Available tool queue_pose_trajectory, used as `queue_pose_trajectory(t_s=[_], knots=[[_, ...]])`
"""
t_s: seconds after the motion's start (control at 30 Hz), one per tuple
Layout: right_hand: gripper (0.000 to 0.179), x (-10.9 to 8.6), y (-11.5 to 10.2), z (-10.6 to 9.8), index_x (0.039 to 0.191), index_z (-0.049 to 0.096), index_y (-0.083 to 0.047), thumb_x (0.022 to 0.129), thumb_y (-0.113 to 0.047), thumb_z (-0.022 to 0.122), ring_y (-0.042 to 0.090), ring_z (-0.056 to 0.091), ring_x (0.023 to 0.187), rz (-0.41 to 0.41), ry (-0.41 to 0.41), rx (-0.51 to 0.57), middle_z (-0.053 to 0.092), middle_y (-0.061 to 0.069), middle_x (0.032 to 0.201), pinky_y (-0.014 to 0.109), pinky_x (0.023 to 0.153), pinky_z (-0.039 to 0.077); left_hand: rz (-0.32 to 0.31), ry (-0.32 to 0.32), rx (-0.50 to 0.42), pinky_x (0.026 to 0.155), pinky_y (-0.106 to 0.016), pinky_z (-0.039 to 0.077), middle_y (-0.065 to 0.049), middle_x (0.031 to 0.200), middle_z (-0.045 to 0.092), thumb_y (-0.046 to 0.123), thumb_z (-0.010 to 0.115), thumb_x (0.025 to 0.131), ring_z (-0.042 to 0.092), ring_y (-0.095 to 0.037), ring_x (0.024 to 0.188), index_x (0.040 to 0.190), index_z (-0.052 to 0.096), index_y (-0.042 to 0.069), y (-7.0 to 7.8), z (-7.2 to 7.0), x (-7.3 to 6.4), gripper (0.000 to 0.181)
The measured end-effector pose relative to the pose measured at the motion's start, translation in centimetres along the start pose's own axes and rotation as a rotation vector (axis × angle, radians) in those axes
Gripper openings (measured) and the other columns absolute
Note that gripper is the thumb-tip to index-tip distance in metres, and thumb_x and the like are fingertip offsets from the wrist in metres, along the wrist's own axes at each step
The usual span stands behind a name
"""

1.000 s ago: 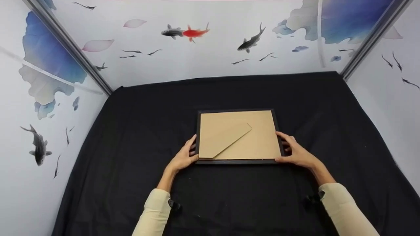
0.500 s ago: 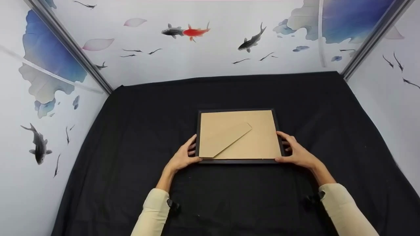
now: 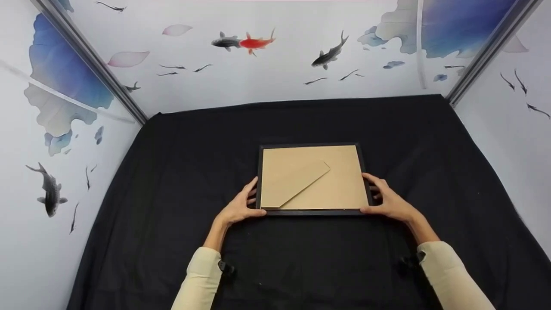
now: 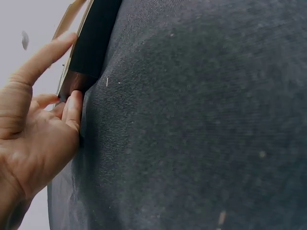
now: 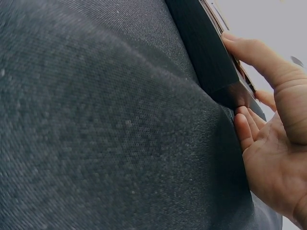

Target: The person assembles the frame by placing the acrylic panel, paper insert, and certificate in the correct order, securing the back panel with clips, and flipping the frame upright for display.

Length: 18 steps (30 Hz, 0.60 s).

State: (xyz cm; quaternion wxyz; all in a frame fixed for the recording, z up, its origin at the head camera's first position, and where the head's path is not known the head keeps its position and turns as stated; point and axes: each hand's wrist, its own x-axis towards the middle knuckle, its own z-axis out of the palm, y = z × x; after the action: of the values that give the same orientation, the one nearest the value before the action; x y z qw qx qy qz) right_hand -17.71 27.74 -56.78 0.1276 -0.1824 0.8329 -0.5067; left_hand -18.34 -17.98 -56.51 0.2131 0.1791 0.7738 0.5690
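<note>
A black picture frame (image 3: 316, 212) lies face down in the middle of the head view. Its tan backing board (image 3: 344, 185) faces up, with a flat easel leg (image 3: 288, 185) folded against it. My left hand (image 3: 236, 209) grips the near left corner, thumb on the front rim and fingers along the left side. At the near right corner my right hand (image 3: 389, 203) holds the frame in the same way. Both wrist views show fingertips low against the frame's outer side, close to the cloth, and the thumb up at its back edge.
Black cloth (image 3: 181, 181) covers the table, with slight wrinkles. White panels (image 3: 280, 82) printed with fish and lotus leaves enclose the back and both sides, joined by metal posts (image 3: 97, 64).
My left thumb has slid a little to the right and now lies on the frame's front rim. The frame and my right hand look unmoved.
</note>
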Motion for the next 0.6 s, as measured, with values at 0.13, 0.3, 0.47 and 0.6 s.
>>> queue_pose_trajectory(t_s=[0.13, 0.3, 0.47, 0.6], knots=[[0.094, 0.03, 0.03, 0.06, 0.148, 0.021, -0.008, 0.075, -0.012, 0.08, 0.038, 0.032, 0.121, 0.002, 0.001, 0.001, 0.021, 0.023, 0.14, 0.053, 0.091, 0.031, -0.02, 0.055, 0.0, 0.099, -0.048, 0.033, -0.024, 0.148, 0.016, 0.016, 0.074, 0.082, 0.031, -0.038, 0.129, 0.149, 0.009, 0.005, 0.19, 0.29, -0.02, 0.094], [0.094, -0.01, 0.1, 0.07, 0.148, 0.02, -0.009, 0.075, -0.013, 0.079, 0.037, 0.033, 0.12, 0.003, 0.001, -0.004, 0.021, 0.023, 0.139, 0.053, 0.09, 0.031, -0.013, 0.104, -0.007, 0.097, -0.05, 0.035, -0.026, 0.145, 0.023, 0.014, 0.072, 0.083, 0.034, -0.039, 0.126, 0.149, 0.013, 0.005, 0.16, 0.46, 0.05, 0.088], [0.094, 0.0, 0.14, 0.14, 0.148, 0.02, -0.008, 0.075, -0.013, 0.079, 0.036, 0.033, 0.119, -0.001, 0.007, -0.01, 0.021, 0.023, 0.14, 0.052, 0.09, 0.031, -0.002, 0.096, -0.011, 0.098, -0.051, 0.034, -0.027, 0.145, 0.02, 0.01, 0.076, 0.079, 0.033, -0.041, 0.127, 0.149, 0.01, 0.004, 0.25, 0.63, -0.05, 0.096], [0.094, -0.04, 0.09, 0.19, 0.148, 0.02, -0.007, 0.075, -0.013, 0.079, 0.036, 0.032, 0.121, -0.012, 0.004, -0.014, 0.02, 0.022, 0.142, 0.053, 0.091, 0.031, -0.002, 0.103, -0.018, 0.097, -0.051, 0.034, -0.029, 0.145, 0.019, 0.004, 0.076, 0.077, 0.033, -0.042, 0.126, 0.149, 0.01, 0.003, 0.25, 0.86, -0.06, 0.098]])
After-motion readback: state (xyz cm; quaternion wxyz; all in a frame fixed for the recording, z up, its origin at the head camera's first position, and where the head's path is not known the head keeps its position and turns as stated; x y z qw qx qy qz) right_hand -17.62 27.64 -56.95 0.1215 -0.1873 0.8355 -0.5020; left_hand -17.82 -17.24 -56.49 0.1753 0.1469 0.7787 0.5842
